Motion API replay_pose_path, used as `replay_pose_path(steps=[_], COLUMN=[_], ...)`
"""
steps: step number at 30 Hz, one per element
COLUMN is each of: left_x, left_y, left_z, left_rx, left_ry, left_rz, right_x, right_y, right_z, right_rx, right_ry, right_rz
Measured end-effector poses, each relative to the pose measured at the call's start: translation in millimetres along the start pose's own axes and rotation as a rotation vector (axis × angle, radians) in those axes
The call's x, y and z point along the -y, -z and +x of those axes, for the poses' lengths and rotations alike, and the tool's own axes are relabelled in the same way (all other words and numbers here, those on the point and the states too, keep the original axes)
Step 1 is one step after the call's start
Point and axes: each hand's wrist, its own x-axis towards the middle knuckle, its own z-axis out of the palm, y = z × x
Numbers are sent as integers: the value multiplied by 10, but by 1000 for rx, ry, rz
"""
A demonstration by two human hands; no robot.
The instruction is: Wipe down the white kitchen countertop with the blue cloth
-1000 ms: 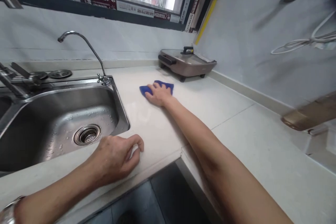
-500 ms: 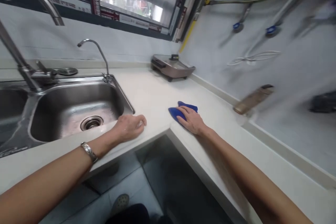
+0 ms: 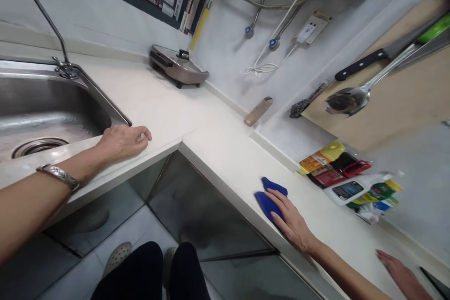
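Note:
My right hand (image 3: 291, 220) lies flat on a crumpled blue cloth (image 3: 269, 201) on the white stone counter (image 3: 225, 150), covering part of it. My left hand (image 3: 123, 143) rests empty on the counter's front edge beside the stainless steel sink (image 3: 45, 112), its fingers loosely curled. Another person's hand (image 3: 401, 276) appears at the lower right, beyond my right hand, on the counter.
A lidded electric pan (image 3: 177, 65) stands against the back wall. At the right lie colourful packets (image 3: 333, 168), and above them a wooden board (image 3: 386, 103) holds a black-handled knife (image 3: 362, 63) and a metal ladle (image 3: 346, 101). Dark cabinet fronts lie below the counter corner.
The view has swung right. My right hand and the blue cloth have moved along the counter, past the corner and away from the sink. My left hand stays at the edge.

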Motion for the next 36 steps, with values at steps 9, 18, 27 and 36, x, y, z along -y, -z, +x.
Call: replay_pose_path(steps=[9,18,27,36], left_x=[-73,-76,-170,-94], left_y=[-9,-42,45,93], left_z=[40,153,82,60], left_rx=[1,43,29,56], left_ry=[-8,104,86,67], left_rz=[105,132,112,81], right_x=[121,753,1262,865], right_y=[-46,-259,-425,-77], right_z=[51,1818,2760,1133], right_rx=[-64,-73,-68,-35], right_ry=[-4,150,-11,217], right_rz=[-56,-88,-102,-16])
